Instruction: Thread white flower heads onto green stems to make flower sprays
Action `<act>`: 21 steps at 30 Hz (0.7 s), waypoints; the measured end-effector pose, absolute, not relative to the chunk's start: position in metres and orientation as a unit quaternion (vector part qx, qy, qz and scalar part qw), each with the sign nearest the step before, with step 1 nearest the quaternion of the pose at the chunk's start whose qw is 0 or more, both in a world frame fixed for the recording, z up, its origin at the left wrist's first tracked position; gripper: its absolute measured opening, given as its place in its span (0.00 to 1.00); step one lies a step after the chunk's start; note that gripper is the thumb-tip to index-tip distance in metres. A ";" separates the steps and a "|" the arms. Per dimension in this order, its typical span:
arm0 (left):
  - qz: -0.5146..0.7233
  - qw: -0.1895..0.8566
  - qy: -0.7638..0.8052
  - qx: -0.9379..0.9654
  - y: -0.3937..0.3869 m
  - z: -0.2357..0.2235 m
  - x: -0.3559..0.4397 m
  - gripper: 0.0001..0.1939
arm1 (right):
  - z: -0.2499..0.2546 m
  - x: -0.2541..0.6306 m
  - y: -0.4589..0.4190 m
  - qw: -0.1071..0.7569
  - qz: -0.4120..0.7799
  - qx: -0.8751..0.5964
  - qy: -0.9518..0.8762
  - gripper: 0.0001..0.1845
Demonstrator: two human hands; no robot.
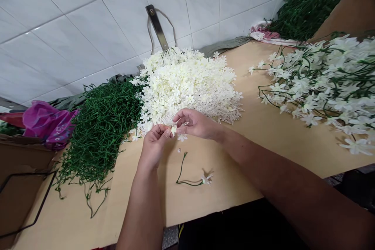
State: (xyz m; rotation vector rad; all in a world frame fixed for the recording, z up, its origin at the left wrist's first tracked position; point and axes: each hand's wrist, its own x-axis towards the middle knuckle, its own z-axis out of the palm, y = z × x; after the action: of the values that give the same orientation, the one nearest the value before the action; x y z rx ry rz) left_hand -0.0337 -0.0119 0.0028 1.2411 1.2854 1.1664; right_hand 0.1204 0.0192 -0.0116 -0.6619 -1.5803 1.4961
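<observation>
A small white artificial flower head (173,129) is pinched between the thumb and fingertips of my left hand (155,137). From the other side, my right hand (195,123) curls its fingers round the same flower, its thumb tip against the petals. Both hands are just in front of a big heap of loose white flower heads (187,82). Below them on the table lies a bent green plastic stem (183,182) with one white flower (206,179) on its end. A tiny pale piece (179,150) rests close to the stem's tip.
Left of the heap is a pile of bare green stems (102,125), beside a purple plastic bag (47,123). Finished-looking stems with white flowers (322,86) lie at right. More green stems (313,8) sit behind. A dark strap-like handle (157,27) leans on the tiled wall.
</observation>
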 end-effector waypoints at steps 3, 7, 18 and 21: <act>0.473 0.523 0.526 0.475 -0.014 0.003 -0.033 0.10 | -0.013 0.119 0.017 0.393 0.618 -0.230 -0.641 0.12; 0.466 0.535 0.524 0.472 -0.015 0.004 -0.033 0.09 | -0.020 0.112 0.019 0.413 0.590 -0.242 -0.651 0.10; 0.468 0.513 0.549 0.464 -0.022 0.002 -0.030 0.09 | -0.026 0.101 0.015 0.435 0.515 -0.310 -0.670 0.10; 0.469 0.489 0.561 0.476 -0.027 0.004 -0.029 0.08 | -0.024 0.102 0.014 0.430 0.508 -0.312 -0.678 0.08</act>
State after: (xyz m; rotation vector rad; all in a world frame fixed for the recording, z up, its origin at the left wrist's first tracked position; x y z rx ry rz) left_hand -0.0290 -0.0269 0.0036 1.1557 1.3626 1.1386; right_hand 0.1018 0.0144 -0.0240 -0.7784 -1.6928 1.2664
